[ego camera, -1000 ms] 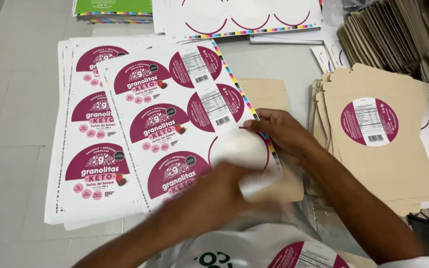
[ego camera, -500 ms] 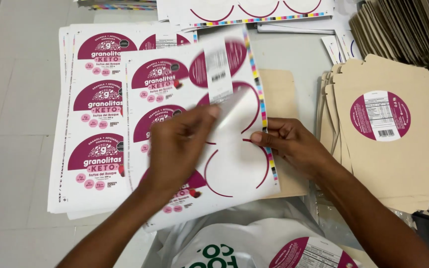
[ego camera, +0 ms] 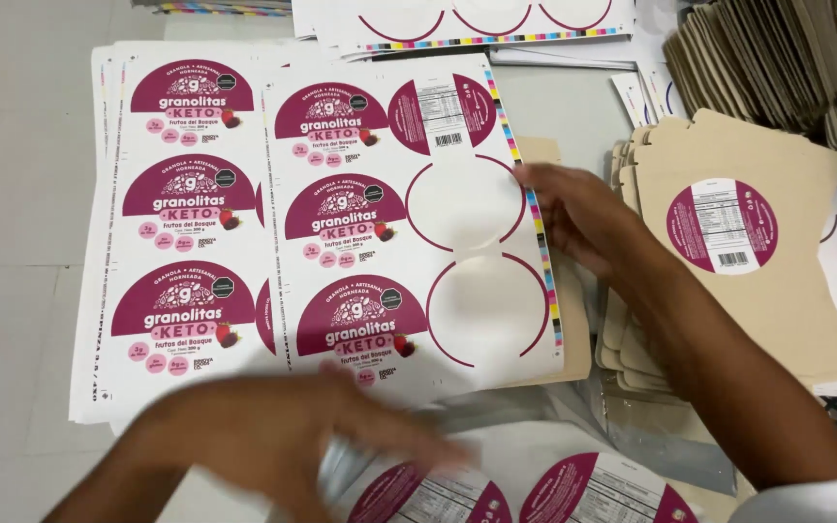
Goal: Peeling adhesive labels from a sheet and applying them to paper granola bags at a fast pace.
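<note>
The white sticker sheet of magenta half-round labels [ego camera: 409,218] ran twelve-to-six, the spread right hand [ego camera: 573,215] touching its three-o'clock edge, the blurred left hand [ego camera: 293,450], grip unreadable, at six.

A pale table [ego camera: 21,194] carries label sheets [ego camera: 186,242], tan cardboard blanks [ego camera: 758,291], perhaps a plastic bag [ego camera: 670,450].

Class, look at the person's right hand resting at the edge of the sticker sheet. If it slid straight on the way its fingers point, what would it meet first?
The right hand points leftward, fingertips already at the colour-bar edge of the top sticker sheet. Going on, it would probably cross the empty peeled outline first.
</note>
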